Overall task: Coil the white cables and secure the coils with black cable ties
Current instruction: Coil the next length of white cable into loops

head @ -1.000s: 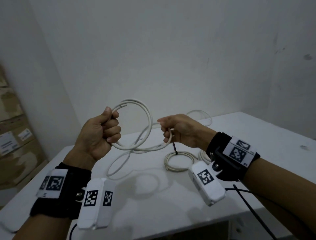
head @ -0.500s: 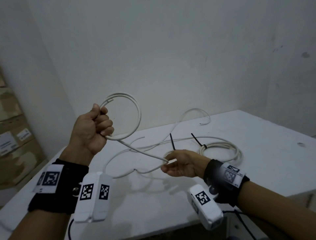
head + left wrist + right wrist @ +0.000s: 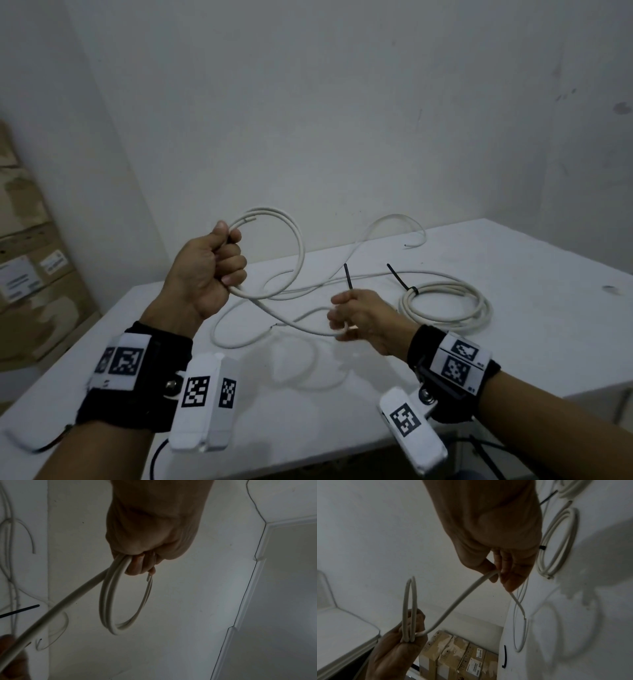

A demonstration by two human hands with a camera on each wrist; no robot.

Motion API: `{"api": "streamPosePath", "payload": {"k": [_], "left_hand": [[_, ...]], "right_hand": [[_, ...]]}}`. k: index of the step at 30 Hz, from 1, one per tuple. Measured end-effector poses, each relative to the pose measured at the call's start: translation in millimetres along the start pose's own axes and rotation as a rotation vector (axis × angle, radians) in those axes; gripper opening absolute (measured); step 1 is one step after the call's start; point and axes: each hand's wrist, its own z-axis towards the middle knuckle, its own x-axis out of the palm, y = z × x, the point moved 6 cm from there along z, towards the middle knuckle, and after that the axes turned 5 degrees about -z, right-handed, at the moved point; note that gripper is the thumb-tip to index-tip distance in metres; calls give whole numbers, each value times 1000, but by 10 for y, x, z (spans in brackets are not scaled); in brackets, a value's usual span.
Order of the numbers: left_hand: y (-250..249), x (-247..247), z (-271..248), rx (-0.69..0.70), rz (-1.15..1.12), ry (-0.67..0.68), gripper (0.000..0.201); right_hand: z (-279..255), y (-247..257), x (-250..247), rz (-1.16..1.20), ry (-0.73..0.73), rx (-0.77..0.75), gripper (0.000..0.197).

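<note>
White cable (image 3: 274, 240), double loop gripped in left hand (image 3: 205, 274), tail pinched by right hand (image 3: 363, 318).

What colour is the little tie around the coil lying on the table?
Black. The tie on the coil shows best in the head view.

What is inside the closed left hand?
The left hand grips the white cable, wound in about two loops; one cut end pokes out by the thumb. Where the loops cross inside the fist is hidden by the fingers.

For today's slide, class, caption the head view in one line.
Left hand grips white cable loops; right hand feeds the tail.
</note>
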Motion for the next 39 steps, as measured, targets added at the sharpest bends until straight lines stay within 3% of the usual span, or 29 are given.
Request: {"api": "streamPosePath", "payload": {"k": [4,11,17,28,34,39], "left_hand": [[111,53,-40,-59,74,52,34],[224,79,-77,-109,180,103,32],[291,76,-56,-61,313,89,34],[390,250,-163,-41,504,215,35],[339,302,-168,135,594,157,36],[329,302,-145,203,603,80,34]], "right_hand": [[-8,255,-35,107,-6,-220,24],[-59,696,-77,196,21,-411,16],[-158,919,-26,164,82,-482,14],[-243,959,117,154,223,-562,14],[-261,1032,165,76,238,-613,13],[-258,1108,211,14,253,-622,14]]}}
